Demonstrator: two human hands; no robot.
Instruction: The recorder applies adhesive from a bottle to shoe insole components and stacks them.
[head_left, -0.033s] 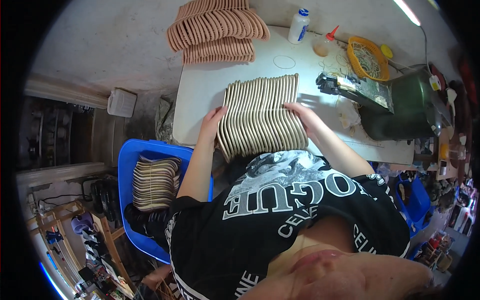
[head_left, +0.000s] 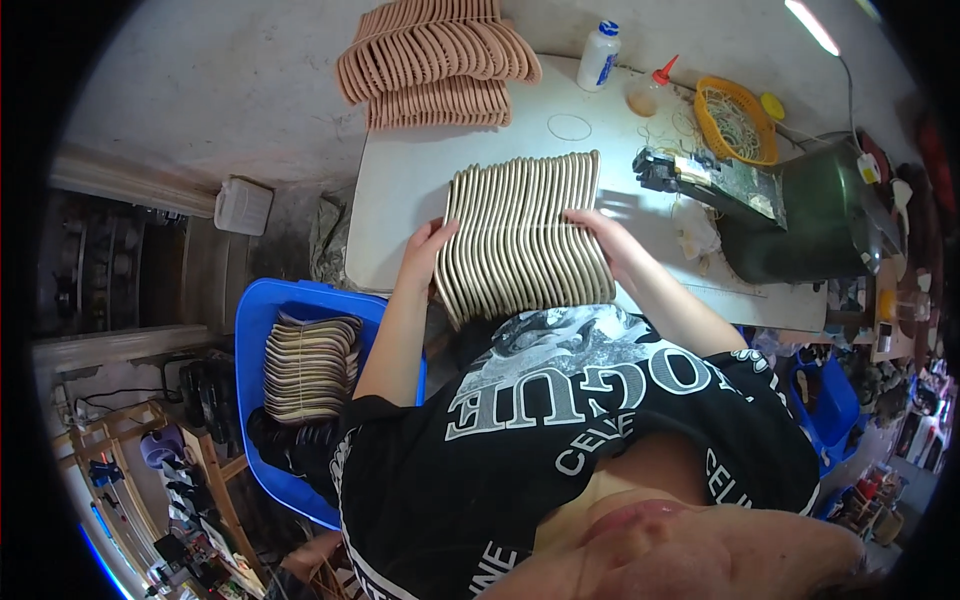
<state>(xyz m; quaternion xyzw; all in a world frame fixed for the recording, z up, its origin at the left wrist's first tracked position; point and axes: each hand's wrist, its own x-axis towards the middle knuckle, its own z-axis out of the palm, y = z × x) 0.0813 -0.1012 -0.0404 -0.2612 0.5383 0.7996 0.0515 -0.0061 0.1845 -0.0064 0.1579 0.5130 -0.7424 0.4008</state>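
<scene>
A wide bundle of thin, curved, gold-edged shoe soles (head_left: pixel 522 250) stands packed side by side at the near edge of the white table (head_left: pixel 400 200). A thin pale band runs across the middle of the row. My left hand (head_left: pixel 428 242) grips the bundle's left end, thumb on top and the other fingers mostly hidden behind the side. At the right end my right hand (head_left: pixel 602 236) holds it the same way, thumb lying over the upper face. Between them the bundle is squeezed together, its near edge close to my shirt.
Pink sole stacks (head_left: pixel 430 60) sit at the table's far left. Behind are a white bottle (head_left: pixel 599 58), a red-tipped squeeze bottle (head_left: pixel 650 92) and a yellow basket (head_left: pixel 735 120) of rubber bands. A dark green machine (head_left: pixel 800 210) stands right. A blue bin (head_left: pixel 255 400) holding another bundle is left.
</scene>
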